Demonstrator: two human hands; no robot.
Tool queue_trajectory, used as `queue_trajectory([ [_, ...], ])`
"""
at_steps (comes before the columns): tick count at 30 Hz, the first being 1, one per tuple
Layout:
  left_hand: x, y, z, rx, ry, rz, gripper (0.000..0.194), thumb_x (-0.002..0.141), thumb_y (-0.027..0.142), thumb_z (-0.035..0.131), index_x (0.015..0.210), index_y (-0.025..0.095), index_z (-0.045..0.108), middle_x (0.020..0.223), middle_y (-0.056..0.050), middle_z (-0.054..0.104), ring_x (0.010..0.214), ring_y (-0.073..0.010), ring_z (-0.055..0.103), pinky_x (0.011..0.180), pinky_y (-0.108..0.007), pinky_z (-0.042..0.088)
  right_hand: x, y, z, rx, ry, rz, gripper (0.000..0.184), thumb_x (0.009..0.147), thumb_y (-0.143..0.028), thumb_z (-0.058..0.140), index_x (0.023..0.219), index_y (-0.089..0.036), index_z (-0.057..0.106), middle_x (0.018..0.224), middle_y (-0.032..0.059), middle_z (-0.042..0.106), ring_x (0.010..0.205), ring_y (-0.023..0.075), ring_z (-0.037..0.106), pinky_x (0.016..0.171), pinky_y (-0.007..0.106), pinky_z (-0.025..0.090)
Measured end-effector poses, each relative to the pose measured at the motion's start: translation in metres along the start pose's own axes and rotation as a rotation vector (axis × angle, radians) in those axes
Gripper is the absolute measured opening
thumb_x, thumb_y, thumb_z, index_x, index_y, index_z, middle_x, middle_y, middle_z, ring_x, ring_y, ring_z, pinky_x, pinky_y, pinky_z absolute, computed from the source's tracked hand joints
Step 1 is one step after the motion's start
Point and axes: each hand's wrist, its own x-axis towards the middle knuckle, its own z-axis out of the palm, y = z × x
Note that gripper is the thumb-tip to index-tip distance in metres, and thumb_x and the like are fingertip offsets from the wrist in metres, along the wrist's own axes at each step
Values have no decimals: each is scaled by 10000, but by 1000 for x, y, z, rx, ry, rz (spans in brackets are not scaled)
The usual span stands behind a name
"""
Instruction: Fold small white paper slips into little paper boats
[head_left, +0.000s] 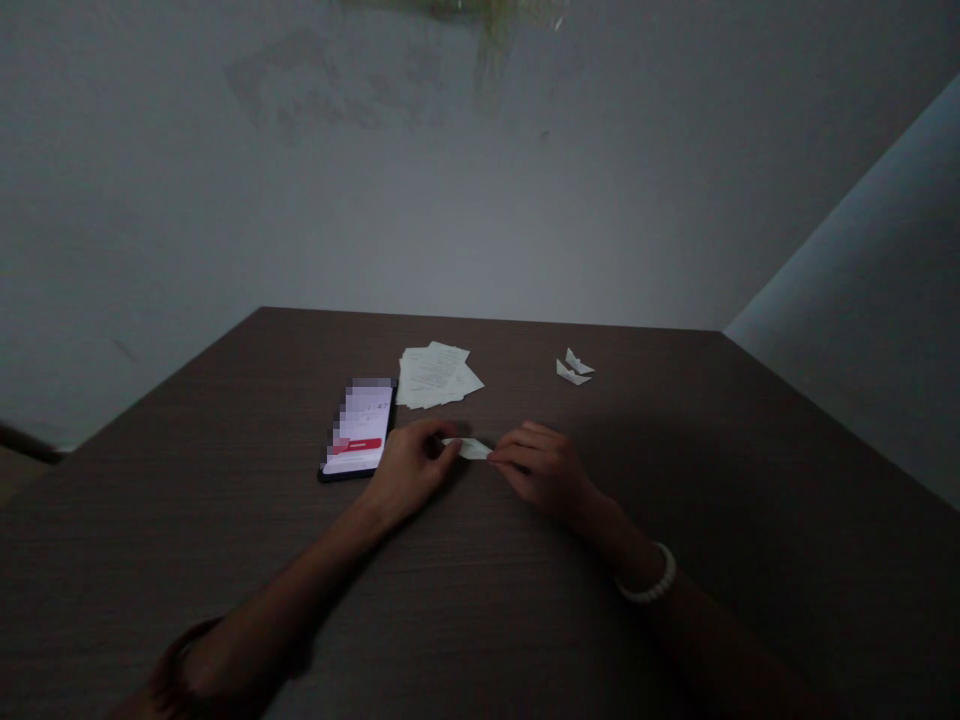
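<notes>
Between my two hands is a small folded piece of white paper (474, 449), just above or on the tabletop. My left hand (414, 455) pinches its left end between thumb and fingers. At the opposite end, the fingertips of my right hand (546, 466) close on the paper's right corner. A phone (360, 425) with its screen lit lies right beside my left hand. Beyond the hands, two small folded paper boats (574, 368) stand close together on the table. The fingers partly cover both ends of the held paper.
A loose stack of printed paper sheets (435, 376) lies behind my left hand, near the phone's top corner. The dark wooden table (750, 450) runs back to a grey wall (480, 220), which bounds the far edge.
</notes>
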Motion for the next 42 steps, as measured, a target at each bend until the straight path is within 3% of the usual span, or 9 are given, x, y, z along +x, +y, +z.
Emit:
queue_trajectory([
  [13,-3,5,1,-13,117,102,147,834,267,603,911,171,683,825,-47,668,735,-174,585,665,-306,471,-2,-6,12,177,-13,88,42,852,-201,657,825,-192,689,813,30,717,726,157,621,722,294,474],
  [18,-2,0,4,-13,86,218,133,859,260,589,889,187,696,822,-38,675,778,-180,583,699,-321,467,-4,-5,16,141,8,274,87,814,-262,702,778,-189,673,650,-4,628,593,124,541,587,248,413],
  [22,-2,2,4,-27,77,290,157,878,256,572,902,168,700,845,-56,688,813,-196,593,729,-348,470,-4,-6,17,205,28,392,98,801,-266,709,852,-194,668,666,-15,639,568,107,533,563,223,409],
  [28,-4,3,6,-40,55,350,161,864,227,600,984,163,687,911,-60,699,867,-205,587,777,-368,471,-2,-5,17,275,22,416,226,824,-233,669,1048,-204,676,712,-7,688,581,114,560,586,226,435],
  [42,-5,-1,10,-4,0,416,208,887,170,547,1054,162,672,959,-65,680,907,-209,578,811,-377,479,0,-2,15,197,-23,451,84,825,-212,658,870,-202,729,720,4,699,589,115,560,584,233,392],
])
